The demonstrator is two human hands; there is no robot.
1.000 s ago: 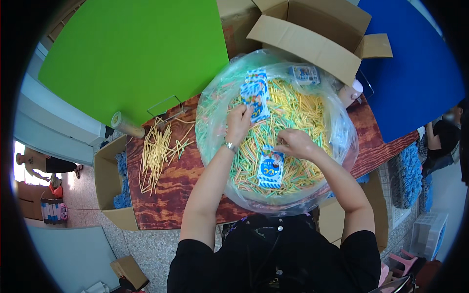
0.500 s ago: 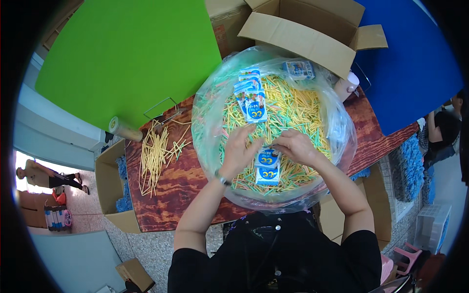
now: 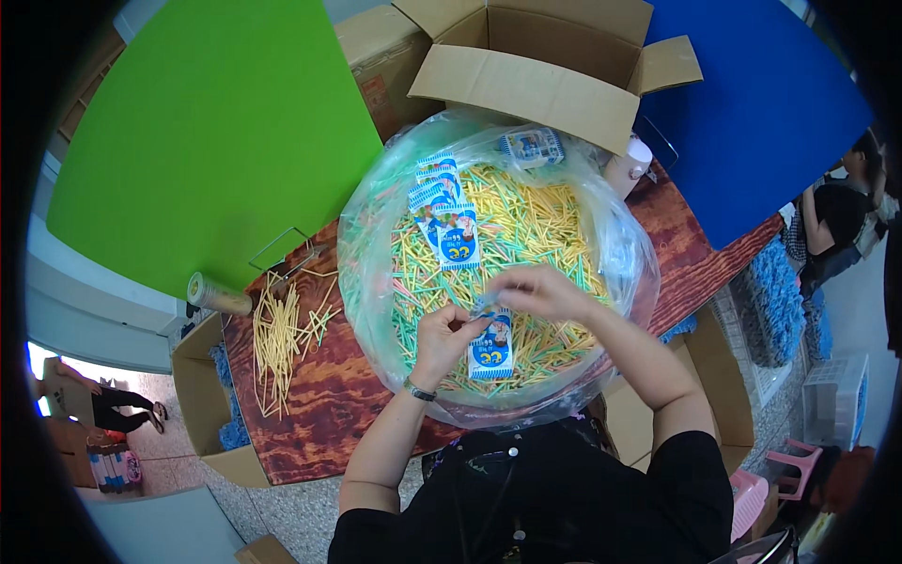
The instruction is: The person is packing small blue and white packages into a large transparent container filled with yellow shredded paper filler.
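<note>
A large clear plastic bag [image 3: 623, 258], rolled open in a round shape, is full of thin yellow, green and pink sticks [image 3: 536, 221]. Over them, my left hand [image 3: 442, 343] pinches a small blue-and-white packet [image 3: 482, 305], mostly covered by my fingers. My right hand [image 3: 545, 293] has its fingertips closed on the packet's upper end. Just below my hands, another blue-and-white packet [image 3: 491, 355] lies flat on the sticks. Farther away, several similar packets [image 3: 458, 237] overlap in a column, and a packet [image 3: 533, 148] rests near the bag's far rim.
Loose pale sticks [image 3: 274, 352] lie on the reddish wooden table [image 3: 319, 428], near a cylindrical container [image 3: 218, 293]. An open cardboard box [image 3: 526, 85] stands behind the bag, beside a white-lidded container [image 3: 628, 167]. Green [image 3: 216, 141] and blue [image 3: 752, 113] panels flank it. Another person [image 3: 836, 211] is at right.
The view has shifted, moving the scene left and down. My hands have come together around a packet over the sticks, its top end now between my fingers; the packet below stays lying there.
</note>
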